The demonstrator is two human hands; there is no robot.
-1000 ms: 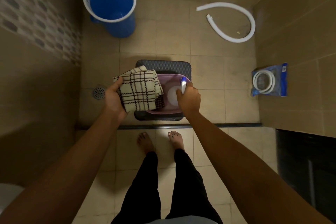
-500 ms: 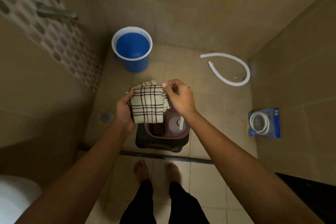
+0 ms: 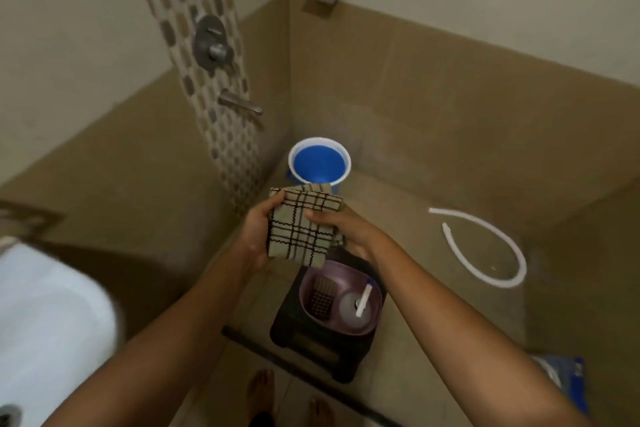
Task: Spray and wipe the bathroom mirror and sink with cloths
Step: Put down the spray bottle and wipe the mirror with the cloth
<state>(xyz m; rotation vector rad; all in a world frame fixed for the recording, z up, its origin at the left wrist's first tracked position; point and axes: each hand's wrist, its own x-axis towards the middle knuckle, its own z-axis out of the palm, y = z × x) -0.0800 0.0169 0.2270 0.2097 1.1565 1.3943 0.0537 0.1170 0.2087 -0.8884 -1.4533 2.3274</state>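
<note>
A folded beige cloth with black checks (image 3: pixel 300 225) is held up in front of me by both hands. My left hand (image 3: pixel 257 236) grips its left edge, and my right hand (image 3: pixel 341 230) pinches its right side with the thumb on top. Below them a purple basin (image 3: pixel 341 329) sits on a black stool (image 3: pixel 311 347). In the basin lie a spray bottle with a white nozzle (image 3: pixel 356 307) and a dark checked cloth (image 3: pixel 322 295). The white sink (image 3: pixel 48 322) shows at the lower left. No mirror is in view.
A blue bucket (image 3: pixel 319 163) stands in the floor corner under the wall tap (image 3: pixel 239 105). A white hose (image 3: pixel 485 246) curls on the tiles at right. A blue packet (image 3: pixel 568 381) lies at the lower right. My bare feet (image 3: pixel 263 392) stand behind a dark floor sill.
My right hand left the spray bottle in the basin and took hold of the checked cloth. Both hands lifted the cloth, and my view tilted up toward the wall.
</note>
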